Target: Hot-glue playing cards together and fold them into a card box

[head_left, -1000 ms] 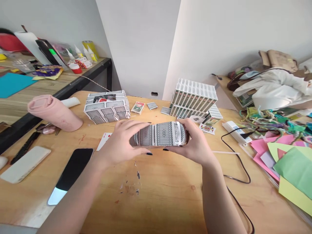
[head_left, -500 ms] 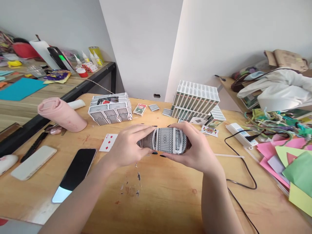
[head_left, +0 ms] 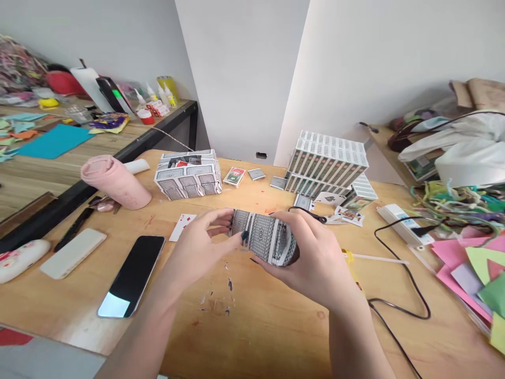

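Note:
Above the table, between my hands, is a block made of bent playing cards [head_left: 261, 234] with grey patterned backs and white borders. My right hand [head_left: 311, 250] is closed round its right end, thumb beneath and fingers over the top. At the left end, my left hand [head_left: 207, 239] has its thumb on the front face and its fingertips at the far edge, a looser hold than the right. Behind my left hand lies a diamond card [head_left: 182, 226], face up. Small dark scraps [head_left: 230, 284] are scattered on the wood below.
A box built of cards [head_left: 189, 181], a red-green card pack [head_left: 234, 177] and stacked card packs [head_left: 327, 163] stand at the back. A phone [head_left: 132, 276] and pink roll [head_left: 116, 181] lie left. Right are a power strip [head_left: 404, 223], black cable [head_left: 418, 316] and coloured paper [head_left: 461, 263].
The block has tilted, its right end now lower. My left hand has loosened and its thumb has come onto the front face. The camera view has shifted slightly left.

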Demonstrator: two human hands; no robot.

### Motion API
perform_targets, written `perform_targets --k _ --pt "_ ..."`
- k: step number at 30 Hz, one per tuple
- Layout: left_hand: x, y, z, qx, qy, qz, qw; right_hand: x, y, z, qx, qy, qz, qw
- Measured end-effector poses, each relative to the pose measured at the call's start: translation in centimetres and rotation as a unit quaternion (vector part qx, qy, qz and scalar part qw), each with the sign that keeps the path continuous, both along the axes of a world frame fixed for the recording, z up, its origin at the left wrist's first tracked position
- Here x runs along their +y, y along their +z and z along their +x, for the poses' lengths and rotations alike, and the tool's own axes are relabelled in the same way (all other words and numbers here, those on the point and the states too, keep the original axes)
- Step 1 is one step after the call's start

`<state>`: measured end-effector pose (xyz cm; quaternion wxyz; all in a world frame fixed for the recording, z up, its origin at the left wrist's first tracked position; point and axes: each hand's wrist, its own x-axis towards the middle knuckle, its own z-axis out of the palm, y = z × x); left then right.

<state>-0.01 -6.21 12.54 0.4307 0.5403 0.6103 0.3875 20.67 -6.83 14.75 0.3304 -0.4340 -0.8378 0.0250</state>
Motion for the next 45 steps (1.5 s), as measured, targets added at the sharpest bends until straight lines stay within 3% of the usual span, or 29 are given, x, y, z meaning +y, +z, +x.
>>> perform_targets --k 8,25,32,37,45 --pt "0.1 0.2 -0.1 -0.016 0.014 -0.043 0.999 -0.7 0.0 -0.8 -0.023 0.007 0.023 0.999" --pt "-0.7 0.2 -0.5 -0.006 0.023 -0.058 0.998 -1.3 -0.1 -1.5 -0.046 -0.001 0.044 0.998" --pt "-0.2 -0.3 -0.7 -0.031 0.014 -0.075 0.997 -1.2 -0.2 -1.4 -0.044 -0.005 0.041 0.998" --pt "0.4 -0.5 -0.5 -0.021 0.000 -0.058 0.998 -0.8 -0.3 -1.6 -0.055 0.008 0.086 0.995" --pt "2.9 -1.3 0.2 -0.056 -0.025 -0.028 0.998 0.6 -1.2 -0.8 -0.047 0.002 0.112 0.993"
